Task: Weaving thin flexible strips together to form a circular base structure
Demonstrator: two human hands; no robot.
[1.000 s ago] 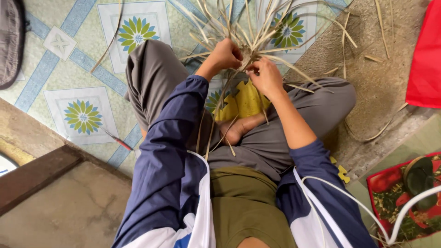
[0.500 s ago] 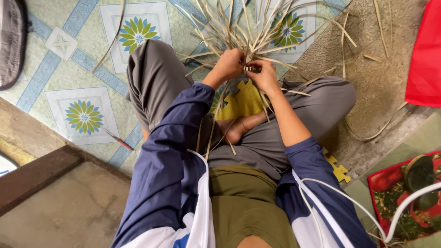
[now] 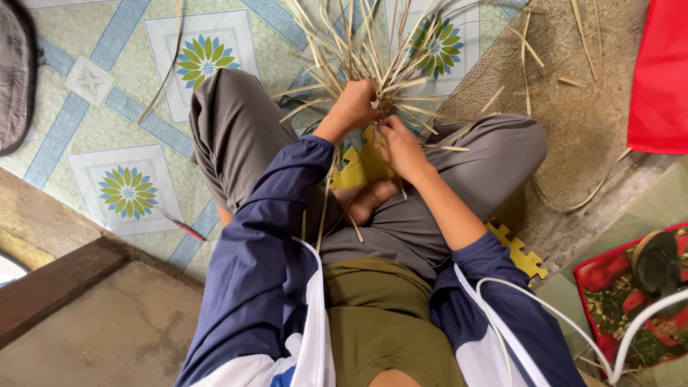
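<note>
View: seen from above, a seated person with crossed legs in grey trousers worked over the lap.
Strips: a bundle of pale straw strips fanned upward and outward from one gathered point just above the knees.
Left hand: the left hand was closed in a fist around the gathered base of the strips, the loose ends spreading beyond the knuckles.
Right hand: the right hand lay just below and beside the left, its fingers curled and pinching strips at the same gathered point; the two hands were nearly touching.
Mat: a yellow foam mat with a toothed edge showed under the hands and again by the right thigh.
Floor: the patterned tile floor carried a small red-handled tool near the left knee, well apart from the strips.
Right edge: a red cloth lay beside a brown mat scattered with loose strips.
</note>
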